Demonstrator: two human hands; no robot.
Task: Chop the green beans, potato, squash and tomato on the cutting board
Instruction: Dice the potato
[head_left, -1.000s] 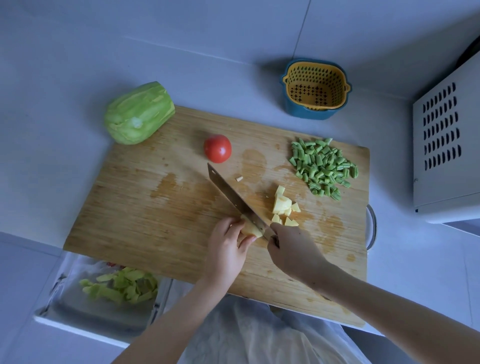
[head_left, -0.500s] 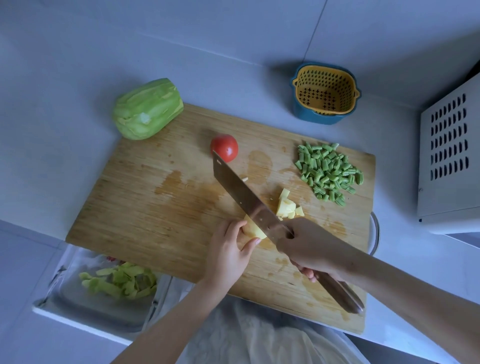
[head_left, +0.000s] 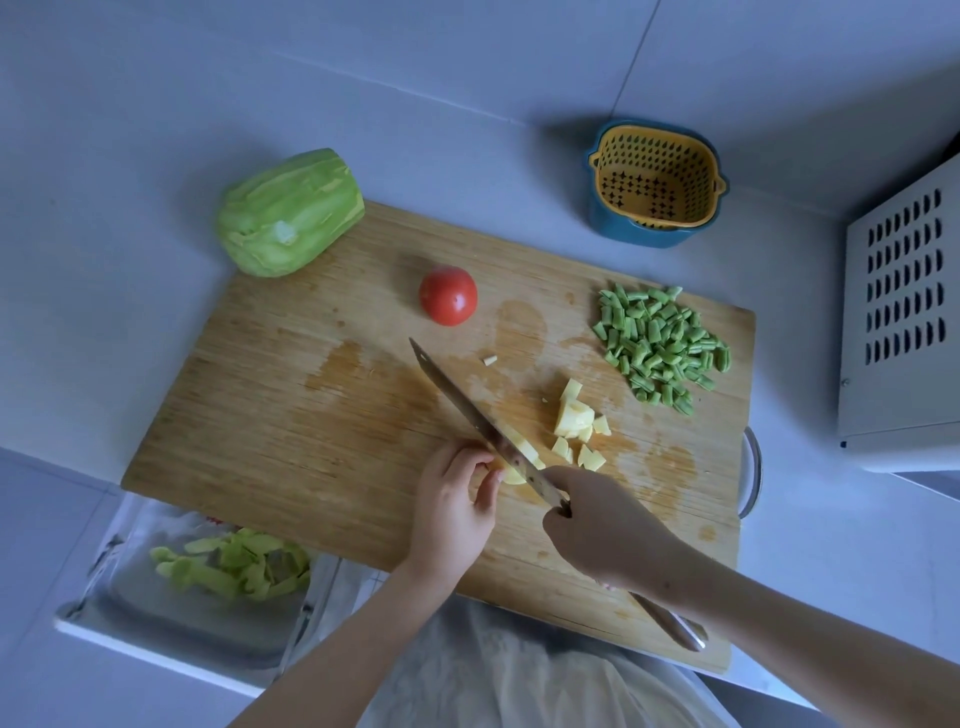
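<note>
On the wooden cutting board (head_left: 291, 415), my left hand (head_left: 454, 506) pinches a yellow potato piece (head_left: 511, 474) with curled fingers. My right hand (head_left: 602, 525) grips the knife (head_left: 467, 410) by its handle, and the blade comes down into that piece, its tip pointing up-left. Cut potato chunks (head_left: 574, 421) lie just right of the blade. A pile of chopped green beans (head_left: 660, 345) sits at the board's right. A whole red tomato (head_left: 448, 295) stands at the board's middle back. The peeled green squash (head_left: 288, 213) rests at the back left corner, partly off the board.
A yellow strainer in a blue bowl (head_left: 654, 182) stands behind the board. A grey vented appliance (head_left: 904, 322) is at the right. Below the counter's front edge, a bin (head_left: 156, 603) holds green peelings (head_left: 234, 564). A small potato scrap (head_left: 489, 359) lies mid-board.
The knife, raised and tilted half a second ago, has come down into the potato piece again. My left hand has stayed on the piece.
</note>
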